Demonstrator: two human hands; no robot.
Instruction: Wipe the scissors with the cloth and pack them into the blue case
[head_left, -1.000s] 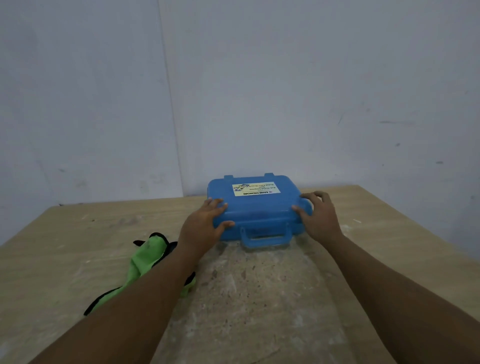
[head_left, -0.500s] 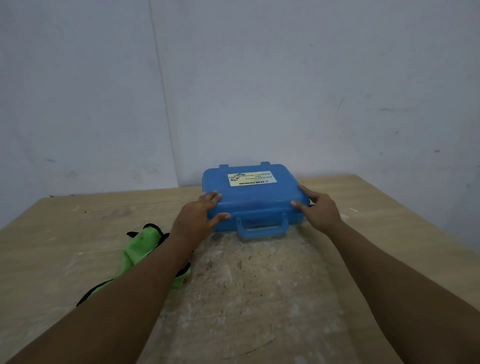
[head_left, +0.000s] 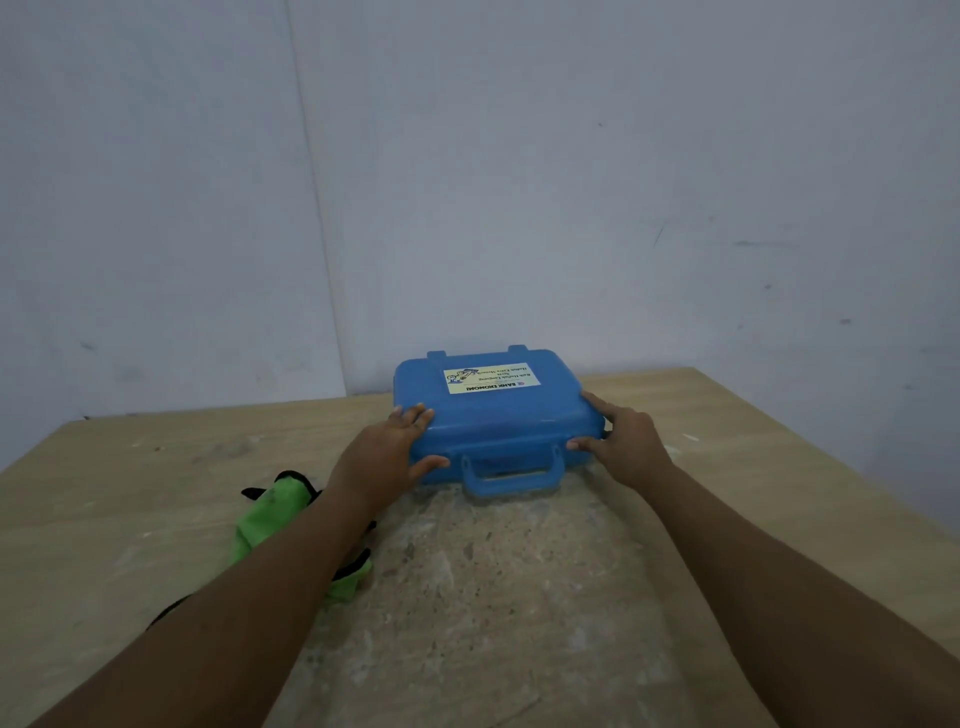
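The blue case (head_left: 498, 415) lies closed on the table near the far wall, its handle (head_left: 511, 475) facing me and a yellow label on the lid. My left hand (head_left: 387, 454) holds its front left corner, fingers on the lid and thumb on the front wall. At the front right corner my right hand (head_left: 626, 441) holds the case, fingers along the right side and thumb on the front. The green cloth (head_left: 270, 514) with black trim lies crumpled at the left, partly under my left forearm. No scissors are in view.
The wooden table (head_left: 519, 597) has a worn, pale patch in the middle. Its right edge runs diagonally at the right, and a grey wall corner stands right behind the case.
My right fingers have slid from the lid's corner to the case's right side. The view has shifted slightly; both hands stay on the case and the cloth lies still.
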